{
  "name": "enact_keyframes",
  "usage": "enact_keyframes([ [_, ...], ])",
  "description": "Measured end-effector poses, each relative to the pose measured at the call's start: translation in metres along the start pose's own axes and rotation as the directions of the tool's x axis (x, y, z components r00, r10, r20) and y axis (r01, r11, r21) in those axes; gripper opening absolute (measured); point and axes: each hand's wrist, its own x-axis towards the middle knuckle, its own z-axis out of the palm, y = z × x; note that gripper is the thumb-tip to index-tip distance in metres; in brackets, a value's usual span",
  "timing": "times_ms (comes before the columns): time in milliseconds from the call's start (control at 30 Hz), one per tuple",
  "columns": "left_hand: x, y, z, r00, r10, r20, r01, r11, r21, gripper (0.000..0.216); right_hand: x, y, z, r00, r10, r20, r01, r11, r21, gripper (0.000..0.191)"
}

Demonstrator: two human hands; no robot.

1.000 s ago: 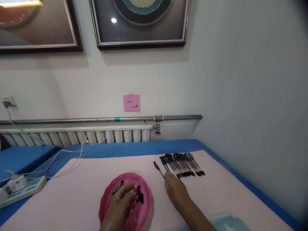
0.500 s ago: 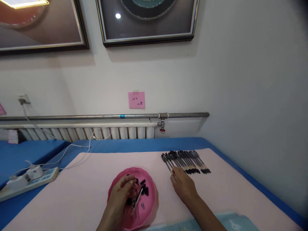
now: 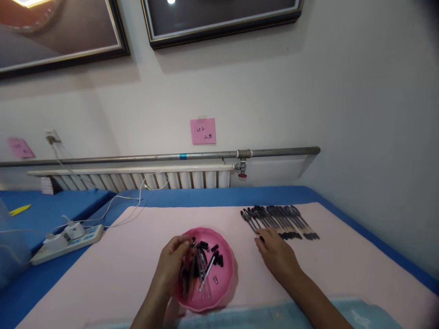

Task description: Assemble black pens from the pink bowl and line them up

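Note:
My left hand (image 3: 172, 260) is over the left rim of a pink bowl (image 3: 224, 292), its thumb and fingertips pinched together. A small dark piece shows at those fingertips, too blurred to name. Inside the bowl lie black caps (image 3: 220, 261), clear and white pen parts (image 3: 207, 273) and a small metal tip (image 3: 215, 279). To the right, my right hand (image 3: 279, 256) has its fingers closed at the near end of the leftmost pen (image 3: 249, 220). That pen lies at the edge of a row of several black pens (image 3: 279, 216); the fingers hide its lower end.
A pink sheet (image 3: 137, 256) covers the blue-edged table, with a light blue cloth (image 3: 254, 315) along the near side. At left, a white power strip (image 3: 68, 244) with plugs and cables lies on the blue surface. Radiator (image 3: 185, 179) and pipe (image 3: 147, 158) run along the wall behind.
The camera view has shifted, moving the scene right and up. My left hand has drawn back toward the bowl's left rim, uncovering more pen parts. My right hand stays at the row's near end.

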Motion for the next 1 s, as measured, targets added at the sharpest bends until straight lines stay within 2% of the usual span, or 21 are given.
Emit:
enact_keyframes([
  [100,0.004,0.004,-0.01,0.996,0.09,-0.019,-0.085,0.977,0.195,0.017,-0.012,-0.013,-0.001,0.995,-0.091,0.047,0.088,0.993,0.076,0.022],
  [200,0.003,0.006,-0.011,0.988,0.153,-0.008,-0.137,0.908,0.395,0.007,-0.021,-0.025,0.003,0.978,-0.173,0.115,0.158,0.979,0.132,0.019],
  [267,-0.001,0.003,-0.007,0.981,0.189,0.053,-0.185,0.803,0.567,0.004,-0.024,-0.029,0.007,0.967,-0.208,0.149,0.185,0.971,0.154,0.02],
  [333,-0.005,-0.003,-0.002,0.97,0.214,0.116,-0.23,0.645,0.729,0.008,-0.024,-0.03,0.008,0.96,-0.225,0.168,0.197,0.966,0.167,0.021],
  [400,-0.008,-0.01,0.004,0.961,0.248,0.125,-0.245,0.543,0.804,0.008,-0.023,-0.03,0.008,0.956,-0.231,0.179,0.199,0.964,0.178,0.021],
  [433,-0.01,-0.012,0.007,0.955,0.27,0.12,-0.249,0.521,0.816,0.008,-0.022,-0.029,0.007,0.955,-0.234,0.183,0.2,0.962,0.184,0.021],
  [500,-0.011,-0.015,0.013,0.952,0.289,0.1,-0.249,0.544,0.801,0.012,-0.022,-0.029,0.006,0.952,-0.239,0.193,0.201,0.96,0.195,0.021],
  [667,-0.012,-0.017,0.021,0.97,0.236,0.066,-0.205,0.636,0.744,0.016,-0.023,-0.03,0.004,0.951,-0.235,0.201,0.187,0.955,0.231,0.021],
  [900,-0.013,-0.015,0.016,0.982,0.13,0.138,-0.19,0.659,0.727,0.022,-0.024,-0.037,-0.004,0.97,-0.19,0.152,0.126,0.926,0.357,0.02],
  [1000,-0.016,-0.011,0.02,0.978,0.045,0.202,-0.15,0.826,0.544,0.023,-0.031,-0.054,-0.013,0.974,-0.182,0.135,0.101,0.882,0.461,0.022],
])
